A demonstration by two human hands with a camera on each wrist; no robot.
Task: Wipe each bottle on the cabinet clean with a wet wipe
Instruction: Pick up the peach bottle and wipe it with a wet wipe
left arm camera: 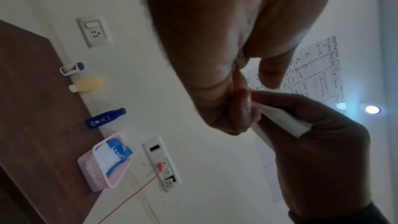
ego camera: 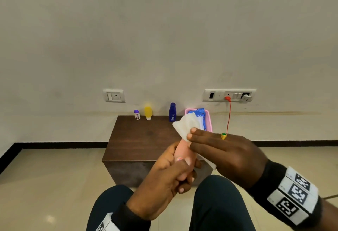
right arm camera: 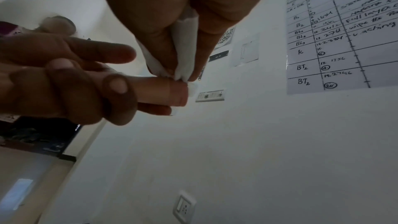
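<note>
While the person sat facing the cabinet, the scene stood as follows.

Bottles counted: four in all; three stood upright in a row along the cabinet's back edge, by the wall: a small white bottle with a purple cap, a yellow bottle standing on its white cap, and a dark blue bottle. The fourth, a pink bottle, was held in the air in front of the cabinet, above the person's knees.

Pink bottle, axis: long axis tilted, its top end pointing up and away from the person, toward the wall.

Left hand: fingers curled round the pink bottle's lower half, gripping it.

Right hand: fingers held fairly straight, pinching one white wet wipe against the bottle's top end; in the right wrist view the wipe bunched at the bottle's tip.

Wipes: one wipe in hand, one blue wipe pack.

Basket: one pink basket at the cabinet's right rear corner, holding the pack.

Wall: two socket plates, a red wire plugged into the right one.
</note>
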